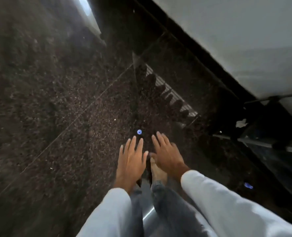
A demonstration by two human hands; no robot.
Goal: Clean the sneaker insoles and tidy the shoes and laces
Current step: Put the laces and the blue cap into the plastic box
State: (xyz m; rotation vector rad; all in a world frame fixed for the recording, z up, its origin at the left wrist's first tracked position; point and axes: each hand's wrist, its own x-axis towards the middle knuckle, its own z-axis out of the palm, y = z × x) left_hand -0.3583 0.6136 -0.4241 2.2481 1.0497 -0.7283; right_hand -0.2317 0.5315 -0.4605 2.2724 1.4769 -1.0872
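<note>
The person stands looking down over a dark, brown-speckled polished stone floor (56, 100). Both arms reach out in front, in pale white long sleeves (227, 202).

The left hand (131, 161) is held palm down above the floor. Its grip is wide open, with the fingers straight and slightly spread, and it has hold of nothing. The right hand (165, 154) is just beside it, also palm down, tilted a little inward. Its grip is just as open and just as empty. The two thumbs come close together, but whether they touch I cannot tell.

Below the hands, partly hidden by them, a bare foot (158, 173) stands on the floor at the end of a grey denim trouser leg (160, 192). Just beyond the left fingertips a small round blue-white spot of light (139, 132) shows on the stone. Further ahead the polished surface of the floor mirrors a row of pale bars (169, 94).

A dark skirting band (184, 36) runs diagonally along the foot of a plain white wall (244, 40) at upper right. Near the dark framework at the right edge lies a small white scrap (240, 123), and lower down there is a blurred blue smudge (248, 185).

Where the sneakers, insoles and laces are, I cannot tell from here.
</note>
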